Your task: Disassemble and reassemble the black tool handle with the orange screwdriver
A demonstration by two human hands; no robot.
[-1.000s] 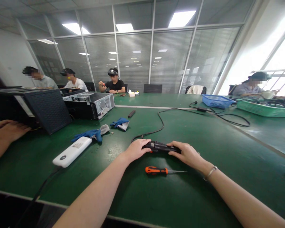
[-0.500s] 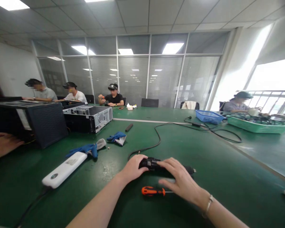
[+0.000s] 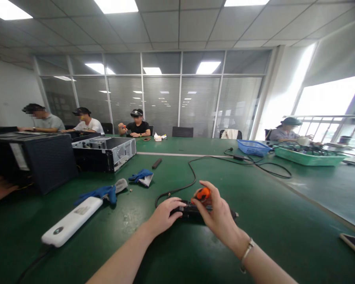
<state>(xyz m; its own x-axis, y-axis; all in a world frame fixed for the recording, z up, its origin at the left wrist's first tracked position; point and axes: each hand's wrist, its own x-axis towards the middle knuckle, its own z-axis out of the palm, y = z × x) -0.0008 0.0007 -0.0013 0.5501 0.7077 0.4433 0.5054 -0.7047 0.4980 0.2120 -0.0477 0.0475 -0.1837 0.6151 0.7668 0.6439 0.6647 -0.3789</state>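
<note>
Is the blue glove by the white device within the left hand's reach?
Probably yes: little but green table lies between the left hand and blue glove. But that hand grips the black device, and the white device partly hides the glove.

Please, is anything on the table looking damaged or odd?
A pale, blotchy patch mars the otherwise even green tabletop left of the left hand: scuffing or residue, I cannot tell. A small pale crumb lies by a blue-and-grey fabric glove.

There are two baskets [image 3: 253, 148], two gloves [image 3: 108, 194] and one screwdriver [image 3: 203, 194].
</note>
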